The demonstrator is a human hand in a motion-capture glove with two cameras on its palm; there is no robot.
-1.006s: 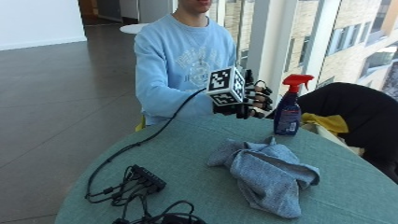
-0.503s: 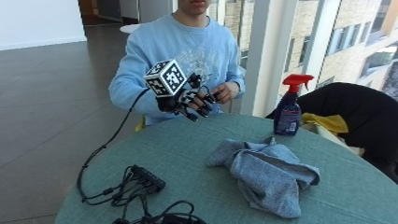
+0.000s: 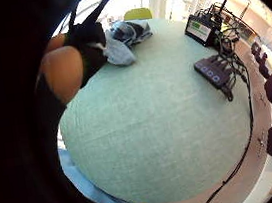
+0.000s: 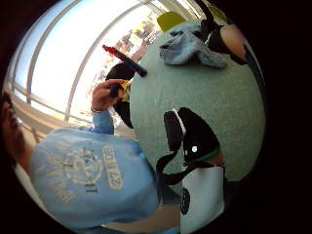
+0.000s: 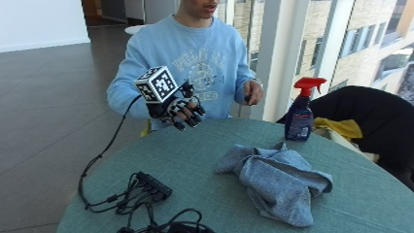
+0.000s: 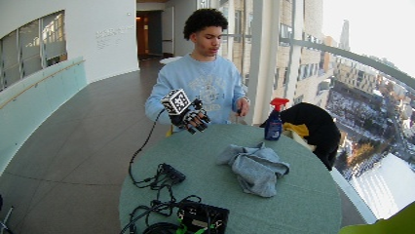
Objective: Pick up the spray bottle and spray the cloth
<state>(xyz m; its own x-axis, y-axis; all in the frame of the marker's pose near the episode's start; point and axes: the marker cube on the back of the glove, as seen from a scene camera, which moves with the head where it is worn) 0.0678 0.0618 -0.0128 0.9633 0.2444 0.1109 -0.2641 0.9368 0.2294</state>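
A dark blue spray bottle (image 5: 300, 119) with a red trigger stands upright at the far edge of the round green table (image 5: 194, 160). A crumpled grey-blue cloth (image 5: 275, 177) lies in front of it, nearer the middle. My gloved right hand (image 5: 181, 109) hovers above the table's far left edge, well left of the bottle, fingers loosely curled and holding nothing. The thumb side palm view shows the bottle (image 4: 124, 61) and cloth (image 4: 190, 48) at a distance. The bare left hand (image 5: 251, 92) is raised by the chest and holds a small dark thing.
A black power strip with tangled cables (image 5: 152, 187) lies at the table's front left. A black device with a lit screen (image 6: 204, 217) sits at the near edge. A chair draped with a black jacket (image 5: 375, 121) and a yellow cloth (image 5: 339, 127) stands to the right.
The gloved hand was right beside the spray bottle a second ago. It has drawn back to the left, away from the bottle, holding nothing. Bottle and cloth have not moved.
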